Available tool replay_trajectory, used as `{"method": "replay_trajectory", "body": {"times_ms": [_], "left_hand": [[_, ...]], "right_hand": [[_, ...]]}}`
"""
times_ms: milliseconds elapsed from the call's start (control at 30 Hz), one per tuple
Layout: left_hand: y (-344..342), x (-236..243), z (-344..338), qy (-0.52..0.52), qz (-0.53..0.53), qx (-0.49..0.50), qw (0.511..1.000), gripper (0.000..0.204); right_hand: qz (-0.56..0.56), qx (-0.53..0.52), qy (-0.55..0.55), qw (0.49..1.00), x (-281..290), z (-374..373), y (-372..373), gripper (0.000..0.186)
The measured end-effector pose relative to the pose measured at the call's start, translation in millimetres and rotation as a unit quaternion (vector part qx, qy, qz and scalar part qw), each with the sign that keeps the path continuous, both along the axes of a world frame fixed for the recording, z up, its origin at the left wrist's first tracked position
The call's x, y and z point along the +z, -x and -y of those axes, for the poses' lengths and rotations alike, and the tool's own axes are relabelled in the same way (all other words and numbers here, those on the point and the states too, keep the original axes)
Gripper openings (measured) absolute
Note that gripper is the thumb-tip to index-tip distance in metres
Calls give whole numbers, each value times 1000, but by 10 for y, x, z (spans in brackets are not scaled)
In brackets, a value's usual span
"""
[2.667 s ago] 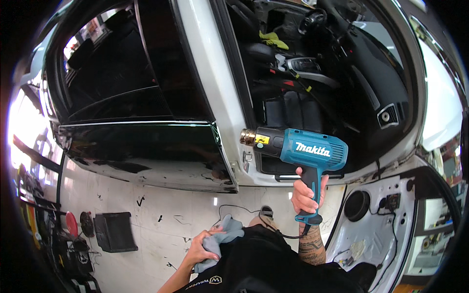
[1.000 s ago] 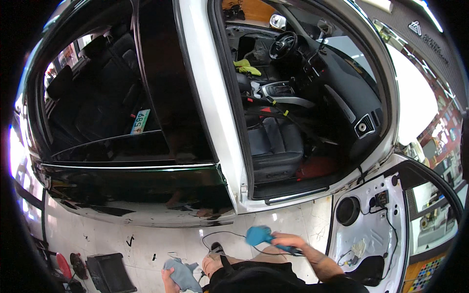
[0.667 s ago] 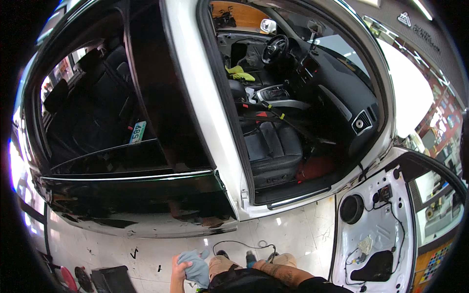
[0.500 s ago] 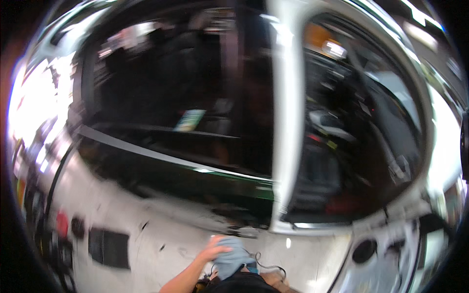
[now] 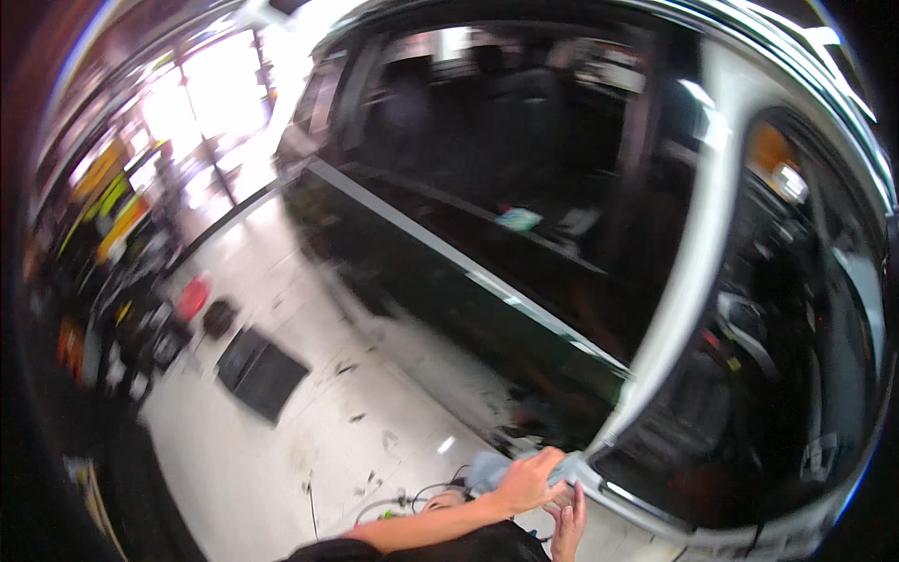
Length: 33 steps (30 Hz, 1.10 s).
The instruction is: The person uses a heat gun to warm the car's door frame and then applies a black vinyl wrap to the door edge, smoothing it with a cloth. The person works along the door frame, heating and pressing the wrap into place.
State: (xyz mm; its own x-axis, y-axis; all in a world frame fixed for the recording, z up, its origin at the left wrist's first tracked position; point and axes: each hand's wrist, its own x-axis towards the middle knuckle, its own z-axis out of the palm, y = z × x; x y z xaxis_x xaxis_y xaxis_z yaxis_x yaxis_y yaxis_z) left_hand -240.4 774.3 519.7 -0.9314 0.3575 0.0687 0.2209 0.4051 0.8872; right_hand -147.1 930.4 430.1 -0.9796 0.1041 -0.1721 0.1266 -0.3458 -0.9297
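Observation:
My left hand (image 5: 529,480) is closed on a grey-blue cloth (image 5: 486,468), part of which shows on either side of the fingers. It is at the base of the white pillar (image 5: 688,281) of a car, near the lower corner of the front door opening. Just to its right and nearer me, my right hand (image 5: 568,523) has its fingers stretched out and holds nothing that I can see. The dark car door (image 5: 449,300) with its large window lies ahead of my hands. Blur hides whether the cloth touches the pillar.
A black mat (image 5: 262,373) lies on the pale floor (image 5: 318,450), with a red round object (image 5: 193,298) beyond it. Cables (image 5: 398,501) lie near my left forearm. Cluttered equipment lines the left side. Dark seats (image 5: 693,412) show through the door opening.
The view has swung left, so the car sits further right. My left hand has moved the cloth from near my body to the pillar's base, and my right hand has come up beside it.

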Motion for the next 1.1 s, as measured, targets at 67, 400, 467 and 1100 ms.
{"method": "replay_trajectory", "body": {"times_ms": [67,400,467,1100], "left_hand": [[-210,-203,-259,39,-106,-49,992,48],[139,383,-383,30,-110,-253,961,26],[83,290,-406,15,-151,-241,959,26],[608,836,-529,-75,-146,-350,922,8]], "right_hand": [[-118,-26,60,991,404,216,199,80],[2,98,-146,984,1057,-785,148,36],[50,-49,-36,997,1219,-543,92,44],[-80,-195,122,970,933,-233,257,38]]}}
